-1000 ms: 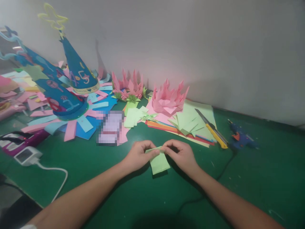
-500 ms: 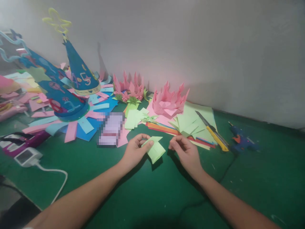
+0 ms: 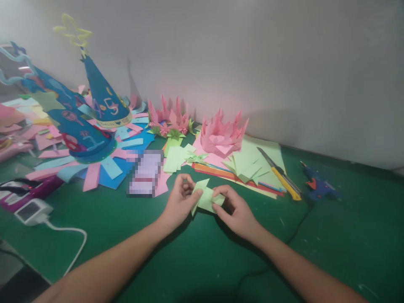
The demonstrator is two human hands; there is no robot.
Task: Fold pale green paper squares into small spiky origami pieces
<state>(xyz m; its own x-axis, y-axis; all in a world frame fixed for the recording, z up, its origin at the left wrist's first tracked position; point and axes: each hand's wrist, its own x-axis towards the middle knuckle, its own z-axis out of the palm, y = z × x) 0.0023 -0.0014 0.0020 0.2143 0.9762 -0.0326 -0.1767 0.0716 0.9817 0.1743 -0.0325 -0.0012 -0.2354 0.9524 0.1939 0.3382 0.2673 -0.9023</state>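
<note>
A small folded piece of light green paper (image 3: 205,197) is held just above the green table (image 3: 110,227). My left hand (image 3: 179,202) pinches its left edge with thumb and fingers closed. My right hand (image 3: 235,210) grips its right side, thumb on top. Both hands sit close together in the middle of the view.
Pink paper crowns (image 3: 222,134) and a stack of coloured sheets (image 3: 252,166) lie behind the hands. A yellow utility knife (image 3: 280,174) and a blue glue gun (image 3: 317,183) lie right. Blue paper cones (image 3: 104,99) stand left; a white charger (image 3: 30,210) with cable lies near the left edge.
My right hand, off the paper half a second ago, has come back and taken its right side. The paper has been turned and refolded between both hands.
</note>
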